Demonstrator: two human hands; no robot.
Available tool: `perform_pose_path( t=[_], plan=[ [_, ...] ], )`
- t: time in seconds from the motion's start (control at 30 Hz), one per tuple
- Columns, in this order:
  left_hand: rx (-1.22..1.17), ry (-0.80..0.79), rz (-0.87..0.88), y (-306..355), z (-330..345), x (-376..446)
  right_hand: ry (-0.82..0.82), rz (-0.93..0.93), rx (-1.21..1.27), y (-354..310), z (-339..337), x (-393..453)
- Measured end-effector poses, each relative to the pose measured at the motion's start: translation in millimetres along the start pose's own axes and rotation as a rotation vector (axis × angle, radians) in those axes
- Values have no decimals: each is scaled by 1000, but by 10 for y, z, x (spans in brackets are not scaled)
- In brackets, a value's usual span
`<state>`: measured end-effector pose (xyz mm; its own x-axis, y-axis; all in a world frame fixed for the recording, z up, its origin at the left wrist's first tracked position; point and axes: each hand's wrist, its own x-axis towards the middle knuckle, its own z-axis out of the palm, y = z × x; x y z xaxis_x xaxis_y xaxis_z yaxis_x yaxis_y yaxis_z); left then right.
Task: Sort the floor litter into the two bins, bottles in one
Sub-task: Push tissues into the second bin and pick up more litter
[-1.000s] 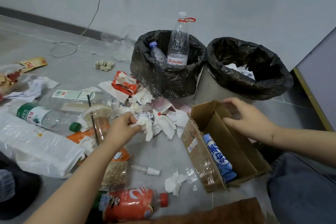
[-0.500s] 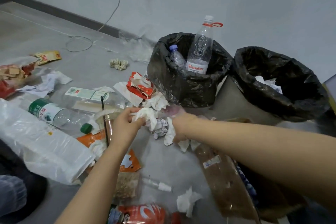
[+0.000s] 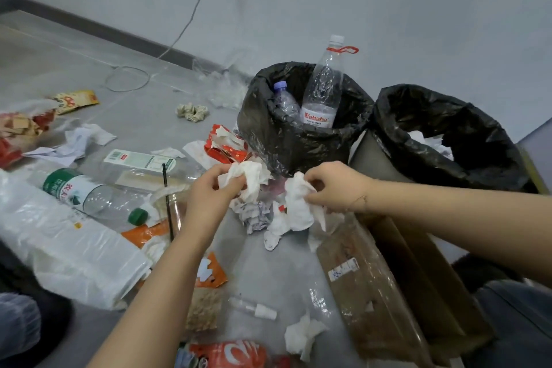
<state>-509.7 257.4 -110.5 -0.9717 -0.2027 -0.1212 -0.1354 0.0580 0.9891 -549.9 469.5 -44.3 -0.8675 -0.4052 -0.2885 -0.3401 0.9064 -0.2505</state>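
**Gathering tissues for the non-bottle bin**

Left hand (image 3: 209,197) fingers clutching crumpled white tissue (image 3: 248,176); right hand (image 3: 334,185) pinching another white wad (image 3: 295,206), above the floor before the bottle-filled black-lined bin (image 3: 298,140). Next, probably: lifting both rightward into the other black-lined bin (image 3: 478,164).

orange-labelled plastic bottle (image 3: 230,354): cut off by bottom edge | brown cardboard box (image 3: 388,293): inside hidden | right black-lined bin (image 3: 448,140): contents mostly hidden | label text: blurred
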Motion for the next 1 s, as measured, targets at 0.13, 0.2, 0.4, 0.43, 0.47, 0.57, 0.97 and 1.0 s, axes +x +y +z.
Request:
perform_pose_path(
  t=[0.13,0.2,0.4,0.43,0.47,0.57,0.97,1.0],
  plan=[
    [-22,-63,86,464,299,-41,241,-27,142,12,-616,-386],
    [-2,-95,158,718,520,-53,382,-18,250,94,-886,-569],
    [80,-129,354,1380,1297,63,677,132,400,679,-1315,-885],
    [108,-128,371,1464,1447,104,714,169,399,799,-1351,-895],
    [146,-132,375,1544,1620,140,749,210,387,922,-1391,-909],
    [295,-229,361,1658,2081,205,817,329,310,1235,-1447,-897],
    [297,-251,489,1245,1971,-74,222,471,74,1383,-1355,-877],
    [262,-231,466,1188,1872,-94,269,414,113,1291,-1365,-876]
  ],
)
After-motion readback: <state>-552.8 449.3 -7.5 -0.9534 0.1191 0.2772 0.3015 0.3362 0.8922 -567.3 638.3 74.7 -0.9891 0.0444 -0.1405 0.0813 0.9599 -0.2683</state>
